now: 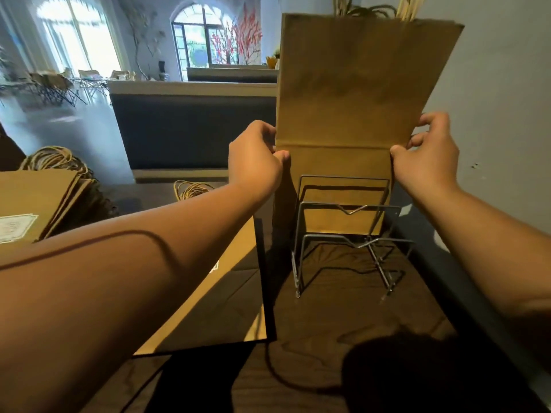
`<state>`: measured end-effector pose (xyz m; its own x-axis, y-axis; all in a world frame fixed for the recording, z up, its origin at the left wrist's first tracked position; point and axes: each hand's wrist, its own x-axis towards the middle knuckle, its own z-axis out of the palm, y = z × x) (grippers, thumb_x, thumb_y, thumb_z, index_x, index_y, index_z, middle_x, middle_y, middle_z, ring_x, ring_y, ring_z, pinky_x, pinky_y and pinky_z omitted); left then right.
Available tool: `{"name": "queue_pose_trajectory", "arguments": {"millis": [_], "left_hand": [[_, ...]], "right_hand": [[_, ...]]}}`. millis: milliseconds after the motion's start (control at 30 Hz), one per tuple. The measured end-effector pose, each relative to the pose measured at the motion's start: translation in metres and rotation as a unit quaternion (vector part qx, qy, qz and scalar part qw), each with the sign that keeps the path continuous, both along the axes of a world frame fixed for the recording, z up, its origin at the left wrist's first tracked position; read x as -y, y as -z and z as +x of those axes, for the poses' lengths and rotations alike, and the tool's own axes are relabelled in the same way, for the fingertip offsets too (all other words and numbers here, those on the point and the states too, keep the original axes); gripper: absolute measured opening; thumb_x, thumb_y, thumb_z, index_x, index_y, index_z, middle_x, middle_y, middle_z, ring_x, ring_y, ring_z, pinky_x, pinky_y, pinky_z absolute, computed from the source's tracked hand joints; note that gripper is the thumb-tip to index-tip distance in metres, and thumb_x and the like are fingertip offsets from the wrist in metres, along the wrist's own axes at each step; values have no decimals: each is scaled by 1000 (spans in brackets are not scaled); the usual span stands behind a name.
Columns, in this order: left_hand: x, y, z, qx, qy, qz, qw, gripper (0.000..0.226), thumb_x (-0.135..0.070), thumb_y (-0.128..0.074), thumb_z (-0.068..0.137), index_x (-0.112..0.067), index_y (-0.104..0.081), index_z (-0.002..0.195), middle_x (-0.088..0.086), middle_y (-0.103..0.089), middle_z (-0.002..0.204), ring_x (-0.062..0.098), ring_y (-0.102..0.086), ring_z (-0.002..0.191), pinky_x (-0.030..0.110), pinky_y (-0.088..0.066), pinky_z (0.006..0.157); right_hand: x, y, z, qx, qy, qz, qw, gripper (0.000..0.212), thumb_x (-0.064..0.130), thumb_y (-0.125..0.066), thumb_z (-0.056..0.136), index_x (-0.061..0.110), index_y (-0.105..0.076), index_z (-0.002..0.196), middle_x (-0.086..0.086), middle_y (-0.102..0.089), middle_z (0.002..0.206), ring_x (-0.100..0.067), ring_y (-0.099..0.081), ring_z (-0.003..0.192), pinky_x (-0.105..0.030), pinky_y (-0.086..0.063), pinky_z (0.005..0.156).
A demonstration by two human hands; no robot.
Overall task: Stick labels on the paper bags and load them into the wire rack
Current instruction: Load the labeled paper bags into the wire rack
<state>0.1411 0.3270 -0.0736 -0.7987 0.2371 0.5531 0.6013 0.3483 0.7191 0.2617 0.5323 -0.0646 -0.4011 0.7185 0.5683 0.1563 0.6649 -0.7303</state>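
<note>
The paper bag (357,93) stands upright in the rearmost slot of the wire rack (343,234), its folded bottom down behind the back wire loops and its top reaching well above them. The left hand (256,156) pinches the bag's left edge at the fold line, and the right hand (426,153) pinches the right edge at the same height, so both are grasping it.

The likely trouble is that the tall bag, seated only at its base, tips or sags forward once both hands let go. The light rack may also slide or rock on the dark worktop (328,308) if the bag is pushed down unevenly, and a corner could catch on a wire and crease.

No label shows on the bag's near face. A white label (15,225) sits on the bag pile (44,198) at the left, its print too small to read
</note>
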Motion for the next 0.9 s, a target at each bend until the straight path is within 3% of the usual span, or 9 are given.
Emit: {"name": "queue_pose_trajectory", "arguments": {"millis": [167, 267, 367, 500, 600, 700, 800, 900], "left_hand": [[-3, 17, -2, 21, -5, -31, 999, 15, -20, -70, 91, -24, -61, 103, -10, -62, 95, 6, -63, 89, 16, -47, 77], [-2, 29, -1, 37, -3, -41, 998, 12, -20, -68, 93, -23, -61, 103, -9, -62, 95, 6, -62, 90, 20, -49, 78], [-2, 40, 0, 54, -17, -45, 997, 12, -21, -68, 93, -22, -61, 103, -8, -62, 95, 9, -63, 91, 27, -54, 82], [-4, 46, 1, 68, -25, -47, 996, 15, -24, -68, 93, -23, -61, 106, -7, -63, 97, 10, -64, 92, 30, -56, 83], [-2, 45, 2, 70, -20, -52, 996, 20, -25, -68, 94, -24, -61, 113, -8, -64, 99, 11, -64, 95, 27, -54, 82], [4, 44, 5, 67, -1, -48, 997, 40, -22, -68, 93, -23, -54, 131, -7, -63, 110, 11, -62, 106, 25, -49, 88], [15, 41, 9, 42, -5, -55, 998, 48, -19, -68, 93, -24, -49, 138, -2, -61, 128, 14, -57, 120, 26, -45, 94], [31, 40, 11, 25, -19, -66, 997, 47, -20, -68, 94, -24, -51, 137, -1, -61, 130, 15, -58, 121, 25, -45, 92]], "right_hand": [[-4, 19, 4, 37, 4, -10, 999, 41, 8, -65, 90, 19, -45, 124, 5, -51, 76, -3, -51, 69, -14, -34, 58], [-5, 28, 4, 50, 0, -30, 998, 35, 7, -62, 92, 17, -48, 122, 5, -50, 75, -5, -50, 68, -15, -37, 61], [-7, 33, 4, 56, 7, -43, 997, 27, 4, -57, 92, 15, -54, 116, 2, -55, 85, -15, -55, 79, -26, -47, 73], [-10, 30, 4, 95, 31, -35, 994, 14, 6, -58, 90, 15, -59, 101, -4, -58, 96, -21, -55, 89, -27, -42, 75], [-10, 27, 6, 123, 38, -61, 990, 25, 13, -69, 88, 16, -60, 111, -2, -59, 101, -24, -60, 97, -31, -48, 79], [-5, 23, 12, 85, 70, -64, 992, 45, 17, -73, 85, 17, -49, 123, -8, -56, 119, -21, -55, 95, -29, -45, 73], [13, 13, 22, 13, 73, 7, 997, 39, 13, -69, 86, 15, -47, 118, -8, -50, 120, -15, -49, 91, -17, -35, 64], [44, 1, 28, -27, 26, 73, 997, 31, 10, -67, 87, 22, -49, 109, -2, -55, 112, -12, -52, 91, -10, -35, 66]]}}
